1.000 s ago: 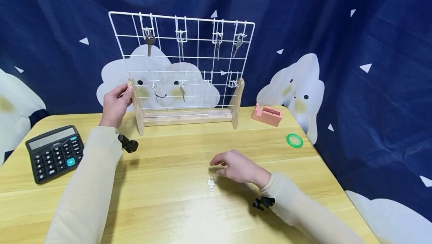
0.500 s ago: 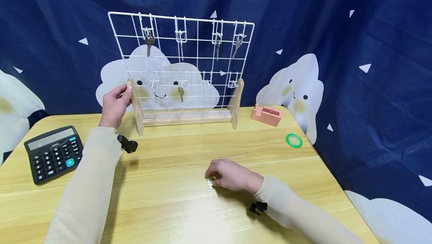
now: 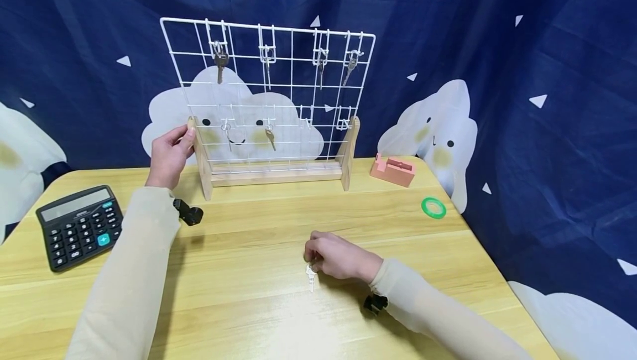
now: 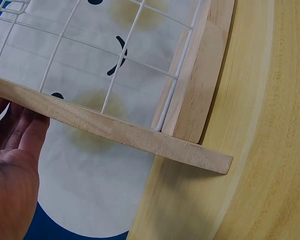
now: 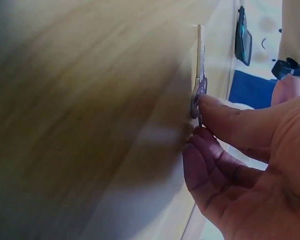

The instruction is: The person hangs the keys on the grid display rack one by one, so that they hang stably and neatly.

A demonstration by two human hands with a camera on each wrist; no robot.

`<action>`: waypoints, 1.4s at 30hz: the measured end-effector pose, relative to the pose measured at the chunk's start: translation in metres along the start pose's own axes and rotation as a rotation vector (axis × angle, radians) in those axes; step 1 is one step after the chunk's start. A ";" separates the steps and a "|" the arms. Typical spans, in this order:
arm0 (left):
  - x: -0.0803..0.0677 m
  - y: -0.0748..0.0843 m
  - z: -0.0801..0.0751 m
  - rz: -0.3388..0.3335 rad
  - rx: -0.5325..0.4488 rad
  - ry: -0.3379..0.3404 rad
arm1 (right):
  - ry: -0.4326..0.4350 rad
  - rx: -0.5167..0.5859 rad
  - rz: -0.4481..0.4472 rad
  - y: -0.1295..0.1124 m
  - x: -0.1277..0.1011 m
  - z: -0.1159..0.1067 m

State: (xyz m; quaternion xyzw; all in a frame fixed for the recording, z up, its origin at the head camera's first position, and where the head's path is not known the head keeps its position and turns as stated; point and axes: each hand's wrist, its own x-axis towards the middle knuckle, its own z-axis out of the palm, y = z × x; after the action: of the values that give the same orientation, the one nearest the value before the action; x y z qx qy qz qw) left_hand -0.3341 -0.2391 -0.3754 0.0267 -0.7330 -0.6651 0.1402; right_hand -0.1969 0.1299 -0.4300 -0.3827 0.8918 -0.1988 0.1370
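A white wire grid rack (image 3: 269, 89) on wooden feet stands at the back of the table, with several keys hanging from its hooks. My left hand (image 3: 170, 155) holds the rack's left wooden upright (image 4: 110, 129), fingers wrapped round its edge. A silver key (image 3: 311, 276) lies flat on the table in front of me. My right hand (image 3: 337, 256) rests over its head, and in the right wrist view the thumb and fingertips (image 5: 210, 117) pinch the key's bow (image 5: 200, 85).
A black calculator (image 3: 78, 226) lies at the left edge of the wooden table (image 3: 249, 316). A pink tape dispenser (image 3: 393, 170) and a green tape ring (image 3: 433, 207) sit at the right rear. A blue cloud-print curtain hangs behind.
My right hand came down from hovering above the key and curled its fingers onto the key's head. The left hand stayed on the rack.
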 end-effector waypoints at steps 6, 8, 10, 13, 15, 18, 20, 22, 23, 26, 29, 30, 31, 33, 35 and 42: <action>-0.001 0.000 0.000 -0.013 0.020 0.000 | -0.015 0.065 0.000 0.006 0.001 0.000; -0.001 0.000 0.000 -0.010 0.022 0.003 | -0.017 0.107 0.010 0.008 0.001 0.001; -0.001 0.000 0.000 -0.007 -0.006 0.007 | -0.009 0.134 0.024 0.009 0.000 0.000; -0.001 -0.001 0.000 0.004 0.001 0.013 | 0.012 0.158 0.038 0.010 -0.002 -0.002; 0.000 -0.001 0.000 0.008 0.002 0.012 | 0.028 0.163 0.040 0.009 -0.003 -0.005; 0.000 -0.002 0.000 0.017 0.001 0.010 | 0.053 0.164 0.020 0.008 -0.004 -0.011; 0.000 -0.002 -0.001 0.017 -0.042 0.011 | 0.080 0.152 0.007 0.007 -0.005 -0.015; 0.000 -0.003 -0.001 0.017 -0.077 0.013 | 0.108 0.139 -0.003 0.007 -0.006 -0.021; 0.000 -0.003 0.000 0.016 -0.098 0.016 | 0.119 0.133 -0.008 0.006 -0.006 -0.023; 0.000 -0.004 0.000 0.008 -0.104 0.018 | 0.138 0.146 -0.005 0.005 -0.006 -0.030; 0.000 -0.004 0.000 0.006 -0.072 0.023 | 0.151 0.176 -0.015 0.004 -0.006 -0.035; 0.001 -0.004 0.000 0.006 -0.058 0.025 | 0.156 0.185 -0.019 0.004 -0.006 -0.037; 0.001 -0.004 0.000 0.004 -0.052 0.026 | 0.163 0.189 -0.025 0.004 -0.006 -0.038; 0.001 -0.004 0.000 0.003 -0.042 0.026 | 0.179 0.192 -0.040 0.004 -0.006 -0.041; 0.001 -0.003 0.000 0.002 -0.027 0.026 | 0.194 0.195 -0.050 0.004 -0.006 -0.045; 0.000 -0.002 0.001 -0.003 -0.017 0.020 | 0.253 0.210 -0.025 0.003 -0.005 -0.056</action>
State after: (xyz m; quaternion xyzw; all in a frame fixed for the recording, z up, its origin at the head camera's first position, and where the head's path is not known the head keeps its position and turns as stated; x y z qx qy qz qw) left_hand -0.3342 -0.2387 -0.3778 0.0332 -0.7257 -0.6713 0.1467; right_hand -0.2175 0.1489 -0.3815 -0.3492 0.8714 -0.3391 0.0604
